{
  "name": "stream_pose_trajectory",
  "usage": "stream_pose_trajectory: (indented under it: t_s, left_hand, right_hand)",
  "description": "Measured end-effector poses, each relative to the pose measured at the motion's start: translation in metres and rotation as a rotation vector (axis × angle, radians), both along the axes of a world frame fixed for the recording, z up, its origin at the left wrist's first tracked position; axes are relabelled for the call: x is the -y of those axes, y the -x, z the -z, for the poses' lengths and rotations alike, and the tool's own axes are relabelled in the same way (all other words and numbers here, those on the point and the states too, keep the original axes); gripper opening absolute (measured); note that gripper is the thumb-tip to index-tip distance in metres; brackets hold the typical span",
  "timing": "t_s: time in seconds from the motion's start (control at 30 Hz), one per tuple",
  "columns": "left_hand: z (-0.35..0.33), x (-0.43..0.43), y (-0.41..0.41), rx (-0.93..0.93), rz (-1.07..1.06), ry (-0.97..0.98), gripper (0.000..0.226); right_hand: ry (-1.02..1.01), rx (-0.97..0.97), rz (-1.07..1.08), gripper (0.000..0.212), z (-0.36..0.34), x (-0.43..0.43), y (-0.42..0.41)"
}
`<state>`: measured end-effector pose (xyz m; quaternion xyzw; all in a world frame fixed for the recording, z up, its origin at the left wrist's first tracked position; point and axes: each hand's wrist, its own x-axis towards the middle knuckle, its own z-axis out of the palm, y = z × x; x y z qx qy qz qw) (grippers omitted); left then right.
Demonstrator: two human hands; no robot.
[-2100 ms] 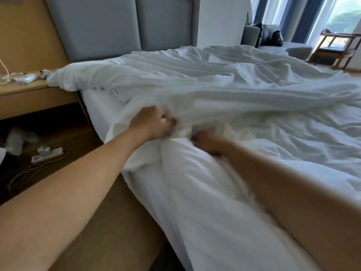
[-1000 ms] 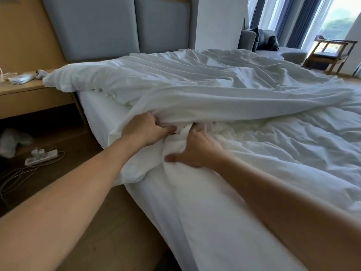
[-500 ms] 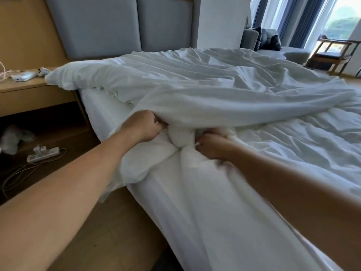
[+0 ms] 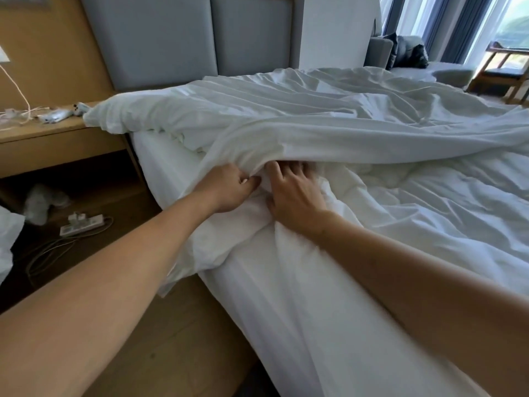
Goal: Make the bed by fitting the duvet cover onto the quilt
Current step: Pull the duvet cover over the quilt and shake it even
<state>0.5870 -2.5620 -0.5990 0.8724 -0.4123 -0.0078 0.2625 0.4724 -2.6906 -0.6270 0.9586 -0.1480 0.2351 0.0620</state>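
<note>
Step in hand looked like feeding the quilt [image 4: 429, 202] into the duvet cover [image 4: 315, 133] at the bed's [image 4: 160, 167] near edge: left hand [image 4: 229, 187] pinched the cover's lifted hem, right hand [image 4: 294, 193] pressed spread fingers under it; next likely needs pushing quilt deeper.

Matt, creased white cloth duvet cover [image 4: 315, 130]; smooth pale wood nightstand [image 4: 57, 144]; grey padded fabric headboard [image 4: 160, 38].

Both bare arms extended forward, hands nearly touching.
Left hand [image 4: 229, 187] fisted, thumb pinching a fold of the white cloth duvet cover [image 4: 329, 133]; right hand [image 4: 294, 193] flat just beside it, fingers spread, tips under that fold.
</note>
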Motion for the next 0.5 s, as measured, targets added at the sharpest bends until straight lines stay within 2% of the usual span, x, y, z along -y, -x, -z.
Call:
stream_pose_trajectory:
  t_s: [0.13,0.3,0.37,0.43,0.5]
  left_hand:
    - [0.001,0.003,0.001,0.011,0.040,-0.015,0.061]
    - [0.010,-0.003,0.002,0.152,0.009,0.013,0.059]
    - [0.017,-0.010,0.000,0.316,-0.095,0.043,0.052]
    - [0.029,-0.011,0.004,0.443,-0.290,0.098,0.045]
    - [0.040,-0.004,0.012,0.409,-0.428,0.143,0.050]
  right_hand:
    - [0.131,0.044,-0.100,0.046,-0.009,0.019,-0.006]
    - [0.040,-0.080,-0.146,0.053,-0.023,0.020,-0.022]
    - [-0.025,-0.156,-0.142,0.056,-0.030,0.026,-0.032]
    - [-0.075,-0.224,-0.123,0.058,-0.039,0.032,-0.043]
    - [-0.136,-0.314,-0.115,0.054,-0.046,0.034,-0.054]
